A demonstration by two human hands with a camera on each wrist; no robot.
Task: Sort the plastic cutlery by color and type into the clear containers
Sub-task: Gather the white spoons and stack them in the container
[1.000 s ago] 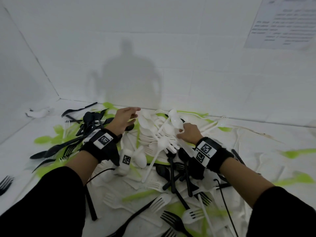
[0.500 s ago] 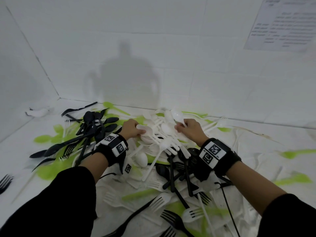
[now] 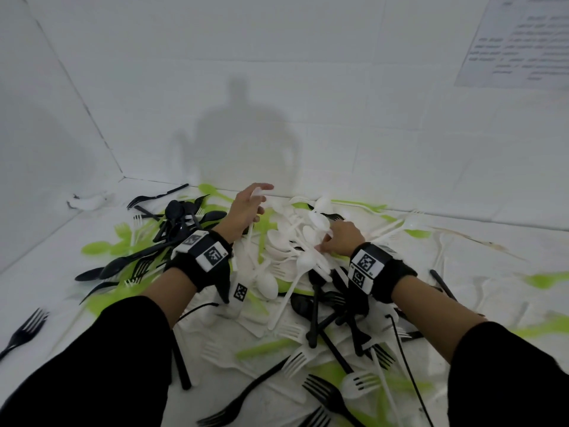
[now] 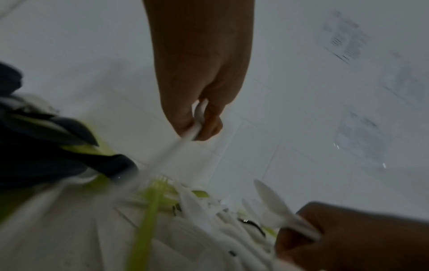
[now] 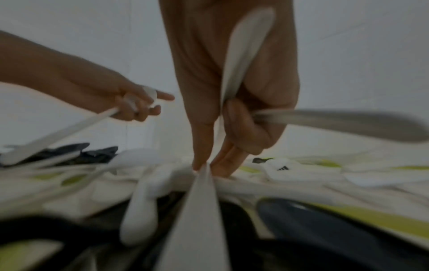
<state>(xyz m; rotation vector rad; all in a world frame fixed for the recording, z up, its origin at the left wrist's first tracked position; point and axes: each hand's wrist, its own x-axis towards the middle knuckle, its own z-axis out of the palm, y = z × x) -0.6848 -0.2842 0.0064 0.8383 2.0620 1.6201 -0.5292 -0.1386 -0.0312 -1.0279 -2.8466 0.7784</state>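
White cutlery (image 3: 295,241) heaped under our hands: our left hand (image 3: 246,208) has lifted clear of the pile, fingers curled round a white handle (image 4: 185,139), while our right hand (image 3: 341,238) clutches white spoons (image 5: 246,42), pinching another. Gathering proceeds; no containers in view.

white tiled wall (image 3: 308,87): far, person's shadow (image 3: 243,143) on it | printed paper sheet (image 3: 520,41): far right on wall, text unreadable | crumpled white object (image 3: 87,201): far left corner | black cable (image 3: 409,365): near right
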